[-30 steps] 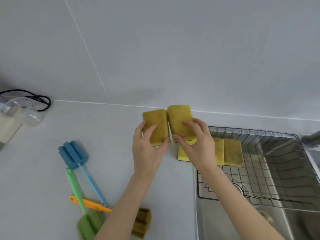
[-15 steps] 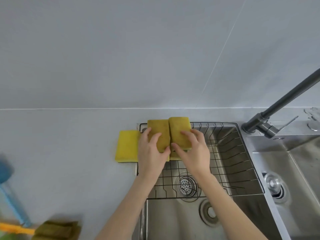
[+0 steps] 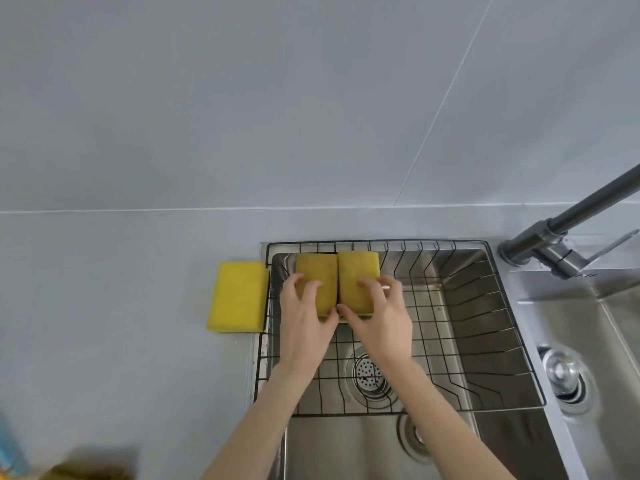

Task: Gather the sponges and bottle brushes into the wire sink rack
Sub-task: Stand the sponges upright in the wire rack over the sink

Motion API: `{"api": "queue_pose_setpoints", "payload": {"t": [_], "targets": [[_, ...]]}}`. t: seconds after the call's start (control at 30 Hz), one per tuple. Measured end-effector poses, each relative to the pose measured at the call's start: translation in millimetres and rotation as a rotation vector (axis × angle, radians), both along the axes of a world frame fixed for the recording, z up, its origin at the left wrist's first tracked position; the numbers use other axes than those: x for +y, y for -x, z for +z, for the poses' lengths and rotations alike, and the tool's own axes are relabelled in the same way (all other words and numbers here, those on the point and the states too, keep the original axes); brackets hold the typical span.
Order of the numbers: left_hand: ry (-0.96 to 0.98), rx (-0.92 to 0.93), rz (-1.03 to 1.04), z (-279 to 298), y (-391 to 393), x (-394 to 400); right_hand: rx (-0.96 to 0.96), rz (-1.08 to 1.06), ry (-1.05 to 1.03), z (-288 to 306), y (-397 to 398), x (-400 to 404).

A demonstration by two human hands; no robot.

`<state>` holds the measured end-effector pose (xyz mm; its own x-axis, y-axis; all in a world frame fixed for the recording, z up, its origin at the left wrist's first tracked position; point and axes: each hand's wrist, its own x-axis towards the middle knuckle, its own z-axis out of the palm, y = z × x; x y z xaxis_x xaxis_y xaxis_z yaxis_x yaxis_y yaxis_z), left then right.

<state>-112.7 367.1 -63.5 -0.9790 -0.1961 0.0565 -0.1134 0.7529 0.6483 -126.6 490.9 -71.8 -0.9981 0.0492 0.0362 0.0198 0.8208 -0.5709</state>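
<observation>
Two olive-yellow sponges sit side by side over the far left corner of the black wire sink rack (image 3: 485, 327). My left hand (image 3: 304, 320) grips the left sponge (image 3: 317, 275). My right hand (image 3: 379, 317) grips the right sponge (image 3: 356, 271). Edges of other sponges show just beneath them, mostly hidden by my fingers. A bright yellow sponge (image 3: 239, 296) lies on the counter, touching the rack's left rim. At the bottom left corner, a blurred blue brush (image 3: 10, 452) and an olive sponge head (image 3: 90, 471) are partly cut off.
The rack spans the steel sink (image 3: 349, 445), with a drain strainer (image 3: 369, 372) below it. A dark faucet (image 3: 561, 233) rises at the right, beside a second basin (image 3: 588, 327) with its own drain. Grey counter (image 3: 121, 341) stretches left; a grey wall stands behind.
Both hands carried the two sponges from above the counter rightward to the rack and lowered them into its far left corner. The view swung right, so the brushes slid out to the bottom left.
</observation>
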Motion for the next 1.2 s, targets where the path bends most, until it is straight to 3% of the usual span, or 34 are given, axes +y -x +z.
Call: {"api": "queue_pose_setpoints", "payload": {"t": [0.47, 0.67, 0.8, 0.93, 1.03, 1.2], "targets": [[0.224, -0.094, -0.13, -9, -11, -6, 0.021, 0.074, -0.131, 5, -9, 1], [0.26, -0.031, -0.291, 7, -61, -42, -0.112, 0.128, -0.11, 16, -19, 6], [0.354, -0.101, -0.184, 3, -118, -73, -0.049, 0.153, -0.187, 28, -27, -7], [0.354, -0.227, -0.087, -14, -150, -84, 0.026, 0.292, -0.038, 50, -29, -54], [0.33, -0.227, -0.048, -26, -157, -86, -0.04, 0.421, 0.031, 60, -30, -95], [0.35, -0.213, -0.035, -25, -155, -85, -0.218, 0.415, -0.118, 58, -22, -149]]}}
